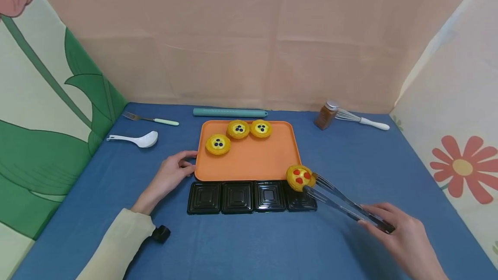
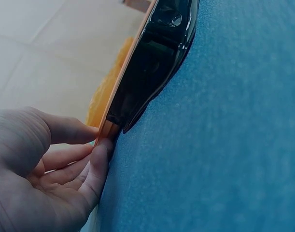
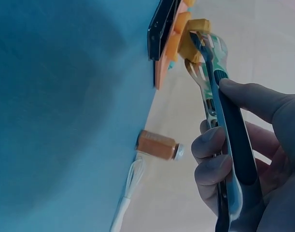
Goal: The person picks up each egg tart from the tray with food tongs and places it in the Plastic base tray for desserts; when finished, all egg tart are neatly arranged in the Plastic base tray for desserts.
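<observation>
Tongs (image 3: pixel 238 140) at the lower right of the head view grip a red-dotted tart (image 1: pixel 301 178) between their tips, so the step in hand looks like carrying that tart. It appears over the lower right corner of the orange tray (image 1: pixel 249 159) and the rightmost compartment of the black tray (image 1: pixel 205 198); whether it touches either is hard to tell. The right hand (image 1: pixel 400 228) has thumb and fingers pinching the tongs' arms. At centre left, the left hand (image 1: pixel 173 170) pinches the orange tray's left edge between thumb and fingers. Three blue-dotted tarts (image 1: pixel 238 129) sit towards the upper left of that tray. The next move probably calls for steady pressure and a level tart, since easing the pinch early could drop it.
</observation>
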The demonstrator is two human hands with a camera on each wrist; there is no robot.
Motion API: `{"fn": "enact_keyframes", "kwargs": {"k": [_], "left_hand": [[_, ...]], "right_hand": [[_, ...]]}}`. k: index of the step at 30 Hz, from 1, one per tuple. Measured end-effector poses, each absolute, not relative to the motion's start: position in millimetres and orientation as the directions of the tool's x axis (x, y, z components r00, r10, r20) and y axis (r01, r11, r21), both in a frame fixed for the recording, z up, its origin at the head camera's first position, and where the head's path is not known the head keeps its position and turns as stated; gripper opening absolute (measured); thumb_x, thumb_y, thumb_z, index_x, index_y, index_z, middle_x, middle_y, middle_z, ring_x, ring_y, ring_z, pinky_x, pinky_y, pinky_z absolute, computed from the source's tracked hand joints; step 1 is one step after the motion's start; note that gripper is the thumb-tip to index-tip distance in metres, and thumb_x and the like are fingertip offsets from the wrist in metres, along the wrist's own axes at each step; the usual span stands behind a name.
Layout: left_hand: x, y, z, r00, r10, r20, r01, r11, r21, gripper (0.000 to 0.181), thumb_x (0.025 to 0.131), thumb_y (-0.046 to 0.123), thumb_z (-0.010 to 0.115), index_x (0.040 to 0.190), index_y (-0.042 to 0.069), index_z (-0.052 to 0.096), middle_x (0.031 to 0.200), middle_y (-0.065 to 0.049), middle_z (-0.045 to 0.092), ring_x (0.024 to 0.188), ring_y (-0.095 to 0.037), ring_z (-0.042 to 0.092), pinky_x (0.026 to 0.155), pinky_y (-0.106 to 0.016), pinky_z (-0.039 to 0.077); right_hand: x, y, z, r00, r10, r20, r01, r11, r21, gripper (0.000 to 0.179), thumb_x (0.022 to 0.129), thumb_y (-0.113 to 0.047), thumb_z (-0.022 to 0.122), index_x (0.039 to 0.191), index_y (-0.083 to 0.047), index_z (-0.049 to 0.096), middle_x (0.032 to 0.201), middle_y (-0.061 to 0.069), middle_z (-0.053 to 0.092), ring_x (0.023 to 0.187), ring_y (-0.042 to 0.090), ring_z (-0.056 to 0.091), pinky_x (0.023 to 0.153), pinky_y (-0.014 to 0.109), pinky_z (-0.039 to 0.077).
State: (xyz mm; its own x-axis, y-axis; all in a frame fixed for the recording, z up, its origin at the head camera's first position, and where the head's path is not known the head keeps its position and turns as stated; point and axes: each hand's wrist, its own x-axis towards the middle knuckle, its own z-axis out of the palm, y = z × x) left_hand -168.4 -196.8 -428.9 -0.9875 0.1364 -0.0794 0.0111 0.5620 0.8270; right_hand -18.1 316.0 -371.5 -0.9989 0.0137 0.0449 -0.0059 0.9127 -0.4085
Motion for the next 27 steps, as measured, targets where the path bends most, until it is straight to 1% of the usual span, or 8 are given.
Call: {"fn": "enact_keyframes", "kwargs": {"k": [3,6,10,17,21,27], "left_hand": [[-168,-197,-429,-0.988,0.128,-0.084,0.003,0.566,0.825,0.045,0.100,0.011,0.063,0.143,0.004,0.054,0.127,-0.016,0.064,0.085,-0.022,0.063,0.075,-0.036,0.049],[-168,-197,-430,-0.988,0.126,-0.087,0.000,0.566,0.825,0.046,0.099,0.011,0.063,0.144,0.004,0.054,0.129,-0.016,0.063,0.085,-0.022,0.063,0.075,-0.035,0.049],[-169,-196,-429,-0.988,0.129,-0.086,0.002,0.564,0.826,0.046,0.099,0.011,0.063,0.144,0.003,0.054,0.130,-0.017,0.062,0.086,-0.022,0.063,0.074,-0.035,0.049],[-168,-196,-427,-0.987,0.138,-0.081,0.012,0.572,0.820,0.046,0.100,0.010,0.061,0.144,0.002,0.053,0.133,-0.017,0.060,0.092,-0.023,0.063,0.076,-0.035,0.050],[-168,-196,-426,-0.987,0.138,-0.085,0.009,0.572,0.820,0.046,0.100,0.011,0.062,0.144,0.002,0.053,0.134,-0.017,0.060,0.095,-0.023,0.063,0.077,-0.035,0.050],[-168,-196,-428,-0.986,0.140,-0.086,0.010,0.572,0.820,0.046,0.100,0.011,0.062,0.145,0.002,0.053,0.134,-0.017,0.060,0.097,-0.024,0.063,0.077,-0.035,0.050]], "right_hand": [[-13,316,-374,-0.999,0.037,-0.001,0.034,0.904,-0.425,0.040,0.085,-0.033,0.082,0.117,-0.009,0.076,0.102,0.004,0.068,0.075,0.016,0.061,0.059,0.026,0.051],[-8,316,-378,-0.998,0.048,-0.032,0.057,0.898,-0.437,0.040,0.085,-0.030,0.083,0.118,-0.009,0.076,0.103,0.005,0.068,0.071,0.013,0.061,0.059,0.026,0.051],[-6,317,-382,-0.998,0.046,-0.038,0.058,0.900,-0.432,0.041,0.083,-0.027,0.085,0.117,-0.007,0.076,0.102,0.005,0.067,0.072,0.013,0.059,0.059,0.026,0.051],[-6,318,-385,-0.997,0.046,-0.069,0.070,0.914,-0.401,0.043,0.081,-0.026,0.085,0.117,-0.004,0.076,0.100,0.006,0.066,0.073,0.015,0.056,0.058,0.026,0.049],[-5,319,-386,-0.999,0.025,-0.039,0.037,0.929,-0.368,0.042,0.080,-0.025,0.086,0.116,-0.005,0.076,0.097,0.005,0.065,0.070,0.014,0.053,0.056,0.027,0.045],[-2,320,-387,-0.999,-0.013,0.047,-0.027,0.947,-0.319,0.042,0.077,-0.028,0.088,0.114,-0.010,0.078,0.092,0.001,0.062,0.064,0.008,0.044,0.054,0.028,0.038]]}}
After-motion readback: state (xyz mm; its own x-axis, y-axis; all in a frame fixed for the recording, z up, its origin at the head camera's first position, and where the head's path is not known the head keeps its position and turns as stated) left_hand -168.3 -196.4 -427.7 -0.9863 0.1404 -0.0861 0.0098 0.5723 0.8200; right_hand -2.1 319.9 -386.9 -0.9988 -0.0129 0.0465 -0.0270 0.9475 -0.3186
